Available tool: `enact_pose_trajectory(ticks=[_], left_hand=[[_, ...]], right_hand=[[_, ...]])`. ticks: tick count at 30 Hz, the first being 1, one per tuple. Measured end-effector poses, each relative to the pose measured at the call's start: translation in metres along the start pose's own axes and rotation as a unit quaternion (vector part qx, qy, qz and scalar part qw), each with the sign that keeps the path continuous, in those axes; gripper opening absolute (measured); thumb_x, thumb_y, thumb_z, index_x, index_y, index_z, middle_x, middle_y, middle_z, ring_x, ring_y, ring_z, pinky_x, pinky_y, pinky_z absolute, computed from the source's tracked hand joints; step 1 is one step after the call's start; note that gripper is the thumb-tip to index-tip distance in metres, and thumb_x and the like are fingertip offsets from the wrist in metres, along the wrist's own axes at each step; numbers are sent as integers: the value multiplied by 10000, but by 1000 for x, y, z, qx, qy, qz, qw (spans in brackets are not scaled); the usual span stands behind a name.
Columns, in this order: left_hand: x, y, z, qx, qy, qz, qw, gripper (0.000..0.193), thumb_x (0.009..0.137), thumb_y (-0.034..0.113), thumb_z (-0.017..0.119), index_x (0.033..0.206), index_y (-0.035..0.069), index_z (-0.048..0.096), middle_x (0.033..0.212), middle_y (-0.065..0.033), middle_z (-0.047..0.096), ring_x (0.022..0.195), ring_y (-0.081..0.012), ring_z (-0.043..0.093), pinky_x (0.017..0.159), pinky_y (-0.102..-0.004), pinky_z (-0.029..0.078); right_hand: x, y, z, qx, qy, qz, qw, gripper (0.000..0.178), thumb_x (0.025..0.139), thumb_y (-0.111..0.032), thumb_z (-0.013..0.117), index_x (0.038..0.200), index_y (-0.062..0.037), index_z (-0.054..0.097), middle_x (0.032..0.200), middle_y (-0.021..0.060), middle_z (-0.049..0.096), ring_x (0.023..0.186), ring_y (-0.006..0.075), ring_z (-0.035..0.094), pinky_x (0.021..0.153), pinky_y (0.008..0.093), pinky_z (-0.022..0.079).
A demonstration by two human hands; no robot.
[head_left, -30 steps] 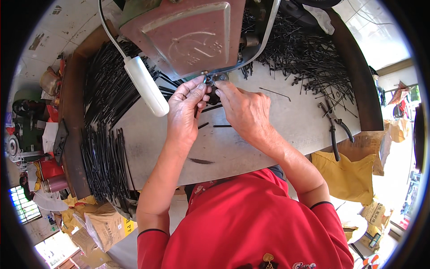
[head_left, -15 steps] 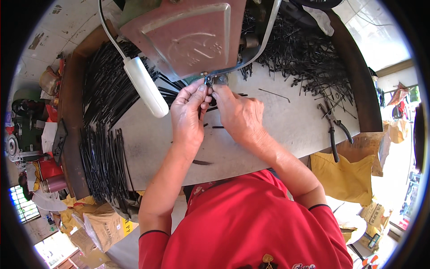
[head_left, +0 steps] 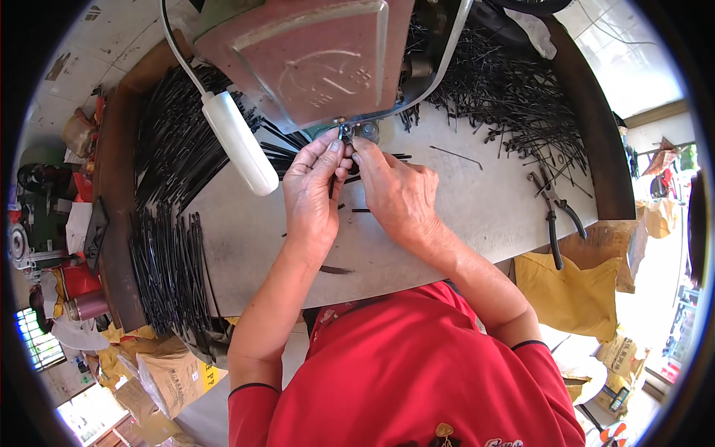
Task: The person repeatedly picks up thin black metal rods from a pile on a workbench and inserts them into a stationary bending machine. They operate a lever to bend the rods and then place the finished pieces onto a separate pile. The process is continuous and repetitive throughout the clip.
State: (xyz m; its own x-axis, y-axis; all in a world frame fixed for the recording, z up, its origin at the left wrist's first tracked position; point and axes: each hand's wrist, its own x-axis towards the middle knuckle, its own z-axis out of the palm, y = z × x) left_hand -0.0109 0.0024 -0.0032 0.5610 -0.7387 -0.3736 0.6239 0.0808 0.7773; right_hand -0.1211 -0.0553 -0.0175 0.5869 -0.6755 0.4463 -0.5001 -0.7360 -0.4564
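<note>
Both my hands meet under the lower edge of a machine with a dull red cover point(head_left: 316, 63). My left hand point(head_left: 311, 190) is closed, thumb and fingers pinching a thin black rod point(head_left: 332, 186) whose end points up toward the machine's small metal working parts point(head_left: 347, 131). Close against it on the right, my right hand point(head_left: 402, 190) has its fingers curled at the same spot; what they grip, if anything, is hidden. More black rods point(head_left: 279, 153) stick out from behind my left hand.
A white lamp point(head_left: 240, 145) hangs left of my left hand. Black rods lie in piles at far left point(head_left: 175, 141), near left point(head_left: 170, 272) and far right point(head_left: 506, 89). Pliers point(head_left: 551, 197) rest near the table's right edge, and one loose rod point(head_left: 456, 155) lies right of my hands.
The hands hold almost the same place and pose at the machine. The whole view has shifted very slightly; nothing is plainly taken up or let go.
</note>
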Motion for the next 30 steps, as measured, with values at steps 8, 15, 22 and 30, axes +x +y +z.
enact_pose_trajectory(ticks=[8,15,22,30], left_hand=[[2,3,-2,25,-5,2,1000,215,886,87,630,1087,12,635,847,-8,643,671,-46,554,596,-158,456],[3,42,6,447,-39,118,886,191,888,128,609,1036,24,671,709,5,582,555,-61,501,499,-213,439],[12,17,-13,273,-55,180,944,167,868,99,632,993,-12,625,768,-26,622,680,-64,556,601,-201,455],[-1,29,-12,145,-149,-81,975,208,851,98,662,1007,21,548,816,-54,648,733,-118,630,658,-238,500]], right_hand=[[3,0,0,-3,-19,15,1000,198,796,-86,567,991,-82,534,633,79,614,509,299,610,429,417,454],[26,6,-21,59,-89,38,994,112,860,-182,581,927,-91,576,595,157,598,568,364,612,497,451,473],[22,12,-17,215,-97,99,967,127,881,-200,605,938,-92,639,687,138,641,605,316,632,559,387,492],[6,14,-27,190,-108,19,976,201,870,-125,625,1060,-61,638,766,90,682,561,204,614,542,319,484]])
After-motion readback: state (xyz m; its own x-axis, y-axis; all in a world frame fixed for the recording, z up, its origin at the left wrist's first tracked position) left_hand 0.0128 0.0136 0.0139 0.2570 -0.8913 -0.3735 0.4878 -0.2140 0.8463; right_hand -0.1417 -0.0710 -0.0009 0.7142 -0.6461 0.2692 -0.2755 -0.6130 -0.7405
